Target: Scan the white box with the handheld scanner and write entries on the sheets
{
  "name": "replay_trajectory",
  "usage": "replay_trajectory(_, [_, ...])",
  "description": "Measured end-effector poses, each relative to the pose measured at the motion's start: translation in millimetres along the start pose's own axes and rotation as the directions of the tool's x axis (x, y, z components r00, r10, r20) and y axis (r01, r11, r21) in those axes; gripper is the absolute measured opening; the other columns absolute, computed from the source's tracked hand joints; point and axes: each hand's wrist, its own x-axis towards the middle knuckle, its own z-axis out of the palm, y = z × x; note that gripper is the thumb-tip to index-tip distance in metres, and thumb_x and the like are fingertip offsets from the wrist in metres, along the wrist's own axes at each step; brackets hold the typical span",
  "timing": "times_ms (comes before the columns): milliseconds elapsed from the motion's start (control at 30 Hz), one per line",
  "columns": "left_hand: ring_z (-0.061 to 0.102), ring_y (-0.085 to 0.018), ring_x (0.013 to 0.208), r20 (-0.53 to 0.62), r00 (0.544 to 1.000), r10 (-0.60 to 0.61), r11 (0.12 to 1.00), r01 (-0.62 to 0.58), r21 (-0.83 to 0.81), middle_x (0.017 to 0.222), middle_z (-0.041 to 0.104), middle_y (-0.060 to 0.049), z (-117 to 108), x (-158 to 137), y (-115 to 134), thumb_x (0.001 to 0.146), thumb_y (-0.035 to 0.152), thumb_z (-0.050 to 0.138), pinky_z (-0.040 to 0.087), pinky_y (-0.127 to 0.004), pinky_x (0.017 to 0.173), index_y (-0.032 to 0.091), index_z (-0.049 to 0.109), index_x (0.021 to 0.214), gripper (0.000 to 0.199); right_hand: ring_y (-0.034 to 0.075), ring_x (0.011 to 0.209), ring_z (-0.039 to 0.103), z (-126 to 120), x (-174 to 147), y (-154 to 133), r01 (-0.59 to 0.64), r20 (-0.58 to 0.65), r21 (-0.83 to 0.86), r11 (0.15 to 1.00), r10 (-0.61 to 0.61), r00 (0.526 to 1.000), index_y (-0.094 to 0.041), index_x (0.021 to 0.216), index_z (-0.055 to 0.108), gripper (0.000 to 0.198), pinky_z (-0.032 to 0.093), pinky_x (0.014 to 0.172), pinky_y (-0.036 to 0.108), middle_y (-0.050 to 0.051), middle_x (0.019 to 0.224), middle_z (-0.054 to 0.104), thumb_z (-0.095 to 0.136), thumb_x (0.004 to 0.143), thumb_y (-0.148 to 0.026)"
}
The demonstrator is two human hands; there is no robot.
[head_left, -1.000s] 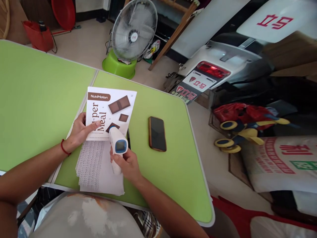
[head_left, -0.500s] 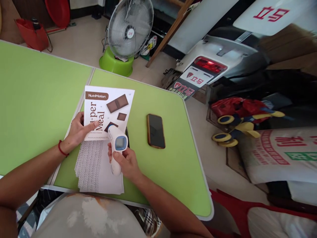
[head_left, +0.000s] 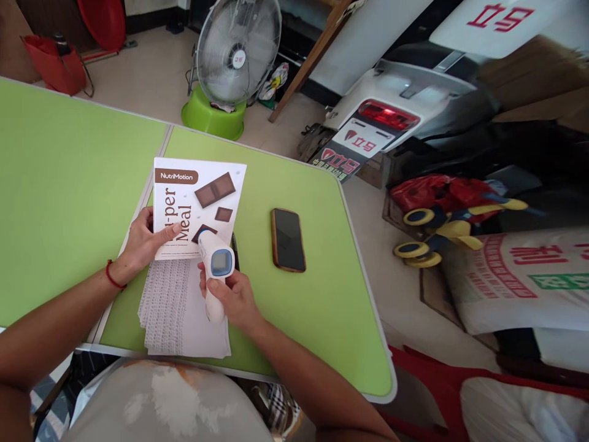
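Observation:
My left hand grips the lower left edge of a white NutriMotion box with brown chocolate pictures, thumb across its front. In my right hand is a white infrared thermometer with a blue-rimmed grey screen facing me. Its blue-tipped front end overlaps the box's lower right part; whether it touches cannot be seen. Beneath the box lies a fanned stack of printed paper sheets. A dark object is mostly hidden behind the thermometer. To the right, a black phone in a brown-edged case lies on the green table.
Beyond the table stands a fan on a green plastic stool. A white scooter is parked at the right, near a yellow-and-blue toy and a large printed sack. A red bag stands far left.
The view has shifted very slightly, so everything appears a little further left and up. Both hands keep the same hold on the box and the thermometer.

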Motion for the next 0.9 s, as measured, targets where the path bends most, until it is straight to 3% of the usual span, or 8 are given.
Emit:
replay_trajectory(233, [0.065, -0.025, 0.090, -0.001, 1.000, 0.014, 1.000, -0.014, -0.025, 0.101, 0.067, -0.008, -1.1, 0.0, -1.7, 0.063, 0.043, 0.082, 0.055, -0.035, 0.072, 0.017, 0.058, 0.102, 0.053, 0.011, 0.058, 0.045, -0.3, 0.1, 1.9, 0.029, 0.013, 0.016, 0.999, -0.029, 1.000, -0.019, 0.084, 0.060, 0.040, 0.037, 0.053, 0.027, -0.001, 0.068, 0.053, 0.068, 0.068, -0.054])
replay_trajectory(567, [0.063, -0.024, 0.091, 0.016, 0.997, 0.070, 0.997, -0.070, -0.035, 0.103, 0.065, -0.008, -1.7, 0.0, -1.9, 0.069, 0.045, 0.078, 0.053, -0.035, 0.075, 0.017, 0.056, 0.103, 0.048, 0.012, 0.059, 0.046, -1.2, 0.1, -5.3, 0.114, -0.028, -0.012, 0.993, -0.115, 0.993, -0.020, 0.075, 0.056, 0.036, 0.040, 0.056, 0.028, -0.001, 0.067, 0.055, 0.070, 0.066, -0.052])
replay_trajectory(667, [0.061, -0.025, 0.099, 0.037, 0.991, 0.125, 0.988, -0.121, -0.099, 0.110, 0.063, -0.009, -2.3, 2.2, 1.8, 0.072, 0.044, 0.075, 0.052, -0.038, 0.083, 0.018, 0.053, 0.108, 0.050, 0.013, 0.058, 0.048, -14.9, 4.3, -14.0, 0.176, -0.141, -0.125, 0.976, -0.193, 0.971, -0.021, 0.074, 0.058, 0.031, 0.040, 0.056, 0.030, 0.000, 0.064, 0.056, 0.067, 0.067, -0.050])
replay_trajectory(733, [0.059, -0.025, 0.104, 0.038, 0.981, 0.189, 0.975, -0.183, -0.127, 0.114, 0.060, -0.008, -3.7, 5.4, 4.6, 0.073, 0.042, 0.076, 0.051, -0.039, 0.088, 0.021, 0.050, 0.112, 0.052, 0.015, 0.060, 0.049, -31.3, 11.9, -20.3, 0.190, -0.290, -0.285, 0.940, -0.273, 0.917, -0.021, 0.075, 0.060, 0.027, 0.040, 0.055, 0.030, 0.001, 0.066, 0.058, 0.065, 0.068, -0.046])
replay_trajectory(800, [0.057, -0.025, 0.109, 0.020, 0.970, 0.243, 0.962, -0.239, -0.129, 0.119, 0.058, -0.006, -5.8, 10.1, 5.9, 0.071, 0.039, 0.077, 0.049, -0.039, 0.093, 0.024, 0.047, 0.115, 0.055, 0.016, 0.061, 0.049, -51.3, 23.0, -23.0, 0.115, -0.412, -0.505, 0.856, -0.356, 0.839, -0.020, 0.078, 0.061, 0.024, 0.041, 0.057, 0.031, 0.001, 0.067, 0.058, 0.062, 0.069, -0.042])
replay_trajectory(900, [0.055, -0.024, 0.114, 0.003, 0.966, 0.258, 0.960, -0.256, -0.111, 0.123, 0.055, -0.005, -8.8, 19.2, 3.1, 0.071, 0.039, 0.078, 0.047, -0.040, 0.098, 0.026, 0.045, 0.118, 0.059, 0.020, 0.074, 0.056, -79.7, 40.7, -15.6, 0.012, -0.400, -0.705, 0.709, -0.412, 0.818, -0.019, 0.101, 0.062, 0.040, 0.046, 0.067, 0.036, 0.007, 0.087, 0.064, 0.060, 0.069, -0.043])
